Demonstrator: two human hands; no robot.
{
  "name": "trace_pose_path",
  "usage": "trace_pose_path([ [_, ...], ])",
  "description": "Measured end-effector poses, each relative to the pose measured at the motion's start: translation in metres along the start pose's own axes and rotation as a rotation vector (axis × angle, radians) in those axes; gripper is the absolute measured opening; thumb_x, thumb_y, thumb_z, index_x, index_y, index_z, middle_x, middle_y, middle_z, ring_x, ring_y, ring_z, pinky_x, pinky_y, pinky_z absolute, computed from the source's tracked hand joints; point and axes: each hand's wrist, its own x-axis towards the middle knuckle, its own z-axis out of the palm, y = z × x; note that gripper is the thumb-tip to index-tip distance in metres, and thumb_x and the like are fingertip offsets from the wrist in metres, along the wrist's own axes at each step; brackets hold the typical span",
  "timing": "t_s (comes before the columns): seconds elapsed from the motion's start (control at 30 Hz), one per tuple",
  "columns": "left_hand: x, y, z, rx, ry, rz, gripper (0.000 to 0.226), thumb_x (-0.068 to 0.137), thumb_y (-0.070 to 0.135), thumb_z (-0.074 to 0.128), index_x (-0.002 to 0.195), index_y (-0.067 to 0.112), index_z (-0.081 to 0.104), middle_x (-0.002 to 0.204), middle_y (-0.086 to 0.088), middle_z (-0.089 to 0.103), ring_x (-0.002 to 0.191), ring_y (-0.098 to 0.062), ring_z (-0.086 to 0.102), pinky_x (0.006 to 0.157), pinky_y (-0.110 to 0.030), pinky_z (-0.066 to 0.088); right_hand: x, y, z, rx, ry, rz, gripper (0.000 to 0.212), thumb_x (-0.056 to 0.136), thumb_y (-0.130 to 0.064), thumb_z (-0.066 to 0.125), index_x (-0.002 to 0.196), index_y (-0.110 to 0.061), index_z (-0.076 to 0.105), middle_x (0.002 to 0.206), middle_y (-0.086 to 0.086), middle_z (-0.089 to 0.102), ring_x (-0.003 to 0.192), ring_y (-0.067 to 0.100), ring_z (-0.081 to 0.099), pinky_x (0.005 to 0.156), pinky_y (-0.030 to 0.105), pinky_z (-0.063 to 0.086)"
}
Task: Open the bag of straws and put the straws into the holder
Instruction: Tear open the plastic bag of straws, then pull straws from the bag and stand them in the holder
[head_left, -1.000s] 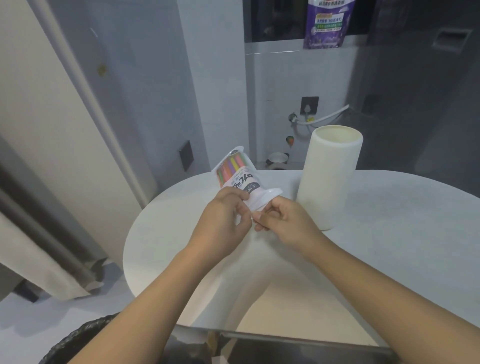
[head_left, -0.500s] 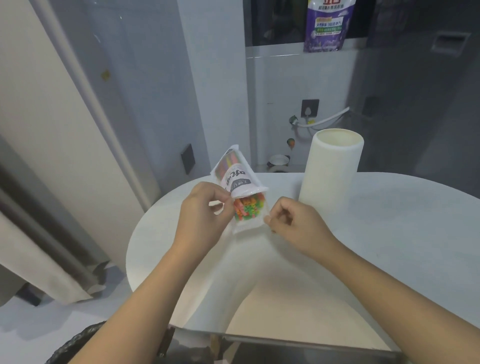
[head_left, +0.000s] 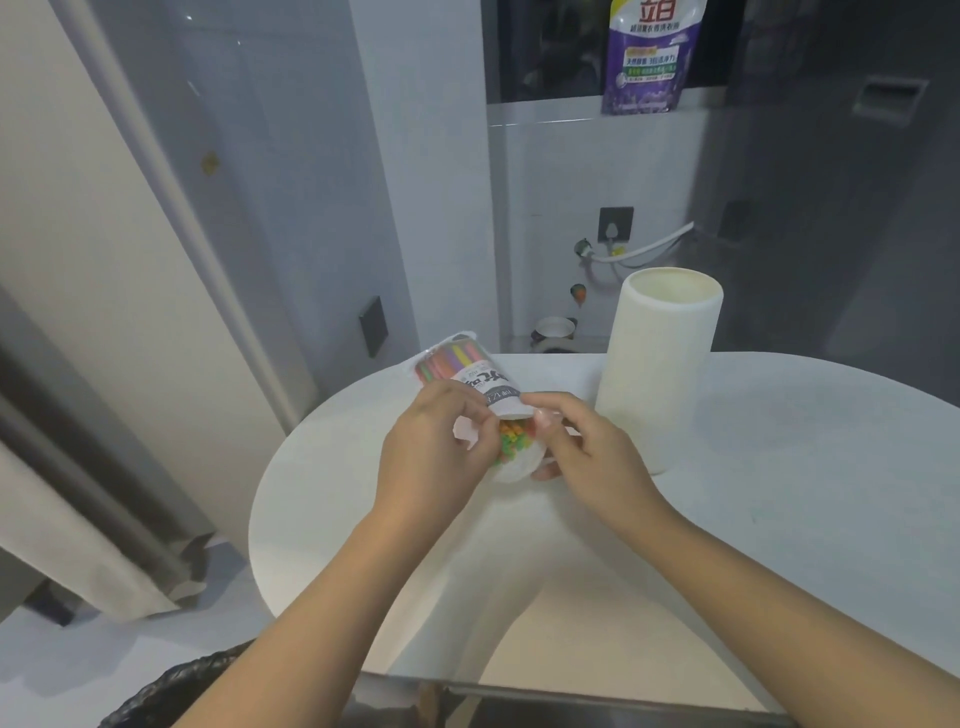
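Observation:
A clear plastic bag of straws (head_left: 470, 376) with a white printed label is held above the white table (head_left: 779, 493), its far end tilted up and away. The near end is open, and the orange, green and yellow straw tips (head_left: 514, 441) show in the mouth. My left hand (head_left: 434, 449) grips the bag from the left side. My right hand (head_left: 582, 449) pinches the bag's open edge from the right, thumb on top. The holder (head_left: 657, 374), a tall white cylinder with an open top, stands upright on the table just right of my hands.
A dark mesh bin (head_left: 171, 691) sits on the floor at the lower left, below the table's edge. A grey curtain (head_left: 78, 509) hangs at the left. Behind the table are a wall socket (head_left: 615, 224), a hose and a small bowl (head_left: 555, 328).
The bag's near end went from closed to open, with the straw tips now exposed. My right hand let go for a moment, then came back to the bag's mouth.

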Motion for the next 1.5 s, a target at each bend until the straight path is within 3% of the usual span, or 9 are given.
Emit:
trace_pose_path([
  [0.1,0.0,-0.001,0.003,-0.078,0.0,-0.027,0.006,0.08,0.015,0.071,0.076,0.018,0.069,0.091,0.012,0.061,0.086,-0.001,0.059,0.068,-0.021,0.053,0.003,0.001,-0.002,0.051,0.089,0.062,0.021,0.095,-0.023,0.049,0.107,-0.023,0.066,0.081,0.004,0.068,0.056,0.016,0.067,0.068,0.035,0.058],
  [0.17,0.0,-0.001,0.004,-0.222,0.025,-0.137,0.01,0.084,0.022,0.068,0.078,0.029,0.066,0.094,0.015,0.061,0.094,0.002,0.057,0.077,-0.014,0.048,0.004,-0.001,-0.004,0.142,0.145,0.098,0.022,0.095,-0.021,0.049,0.105,-0.017,0.068,0.071,-0.003,0.068,0.055,0.017,0.067,0.056,0.022,0.055],
  [0.3,0.004,-0.008,0.01,-0.451,-0.037,-0.663,0.029,0.09,0.037,0.057,0.116,0.023,0.057,0.126,0.001,0.056,0.117,-0.015,0.053,0.102,-0.036,0.042,0.005,-0.002,-0.004,0.321,0.135,0.151,0.021,0.096,-0.017,0.047,0.105,-0.014,0.066,0.089,0.006,0.072,0.066,0.017,0.07,0.054,0.022,0.056],
  [0.43,0.01,-0.008,0.013,-1.147,-0.116,-0.997,0.028,0.092,0.016,0.052,0.119,0.009,0.055,0.113,-0.011,0.069,0.099,-0.024,0.066,0.093,-0.041,0.051,0.001,0.002,-0.002,0.318,0.114,0.197,0.023,0.098,-0.017,0.044,0.103,-0.008,0.065,0.09,0.01,0.071,0.069,0.023,0.07,0.067,0.034,0.06],
  [0.63,0.016,-0.013,0.015,-1.46,-0.196,-0.98,0.029,0.093,0.025,0.052,0.118,0.012,0.058,0.097,-0.007,0.075,0.08,-0.019,0.072,0.066,-0.025,0.055,0.002,0.001,-0.007,0.481,0.054,0.179,0.024,0.098,-0.015,0.04,0.097,-0.005,0.062,0.092,0.015,0.068,0.073,0.02,0.068,0.059,0.024,0.057],
  [0.83,0.021,-0.014,0.02,-1.589,-0.229,-0.865,0.051,0.091,0.052,0.044,0.119,0.011,0.055,0.105,-0.017,0.069,0.097,-0.035,0.066,0.091,-0.048,0.045,0.004,-0.001,-0.008,0.578,-0.054,0.2,0.027,0.099,-0.018,0.037,0.092,-0.008,0.061,0.091,0.011,0.068,0.077,0.02,0.067,0.061,0.025,0.055],
  [1.03,0.029,-0.004,0.021,-1.363,-0.089,-0.681,0.052,0.08,0.034,0.068,0.122,0.008,0.052,0.104,-0.013,0.062,0.096,-0.026,0.064,0.089,-0.043,0.05,0.008,-0.005,-0.005,0.729,-0.038,0.404,0.034,0.101,-0.028,0.033,0.117,-0.008,0.057,0.113,0.017,0.065,0.1,0.032,0.065,0.075,0.035,0.056],
  [1.27,0.029,0.003,0.026,-1.098,-0.026,-0.415,0.064,0.074,0.022,0.075,0.128,0.031,0.042,0.12,-0.003,0.061,0.107,-0.022,0.064,0.089,-0.043,0.055,0.004,-0.011,-0.007,0.867,-0.033,0.723,0.049,0.099,-0.039,0.035,0.115,0.003,0.054,0.111,0.025,0.062,0.093,0.039,0.062,0.074,0.045,0.055],
  [1.5,0.03,0.006,0.026,-1.116,0.057,-0.41,0.073,0.067,0.024,0.079,0.128,0.033,0.041,0.119,0.0,0.061,0.106,-0.017,0.065,0.083,-0.035,0.056,0.003,-0.013,-0.008,0.753,-0.028,0.776,0.042,0.099,-0.04,0.036,0.102,-0.003,0.056,0.076,0.014,0.069,0.071,0.029,0.068,0.052,0.03,0.057],
])
